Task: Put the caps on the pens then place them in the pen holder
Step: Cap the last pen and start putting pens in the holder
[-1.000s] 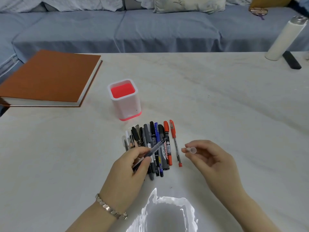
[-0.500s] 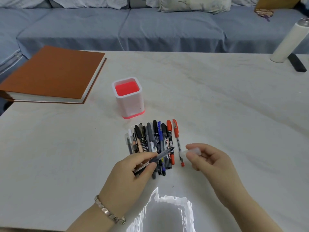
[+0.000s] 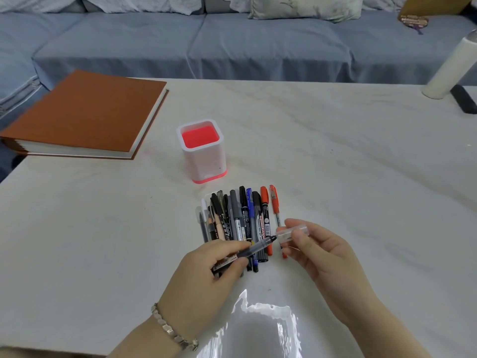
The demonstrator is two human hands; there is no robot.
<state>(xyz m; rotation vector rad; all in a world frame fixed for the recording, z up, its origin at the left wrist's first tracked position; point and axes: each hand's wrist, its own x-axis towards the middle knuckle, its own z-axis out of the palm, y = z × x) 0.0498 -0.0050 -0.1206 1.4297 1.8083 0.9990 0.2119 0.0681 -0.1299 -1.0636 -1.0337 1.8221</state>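
**Grey pen [image 3: 251,250] tip at mouth of clear cap [image 3: 293,232]**

Pen gripped in the curled fingers [image 3: 233,245] of the left hand [image 3: 206,275], tip level with the cap's open end. Cap pinched between thumb and fingers of the right hand [image 3: 322,257]. Beneath, loose pens [image 3: 240,220] side by side on the counter [image 3: 335,164]. Just beyond them, white pen holder [image 3: 204,153], upright.

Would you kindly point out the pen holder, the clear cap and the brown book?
pen holder [image 3: 205,164]: head view, on its front wall.
clear cap [image 3: 284,233]: head view, near its open end.
brown book [image 3: 87,109]: head view, middle of the cover.
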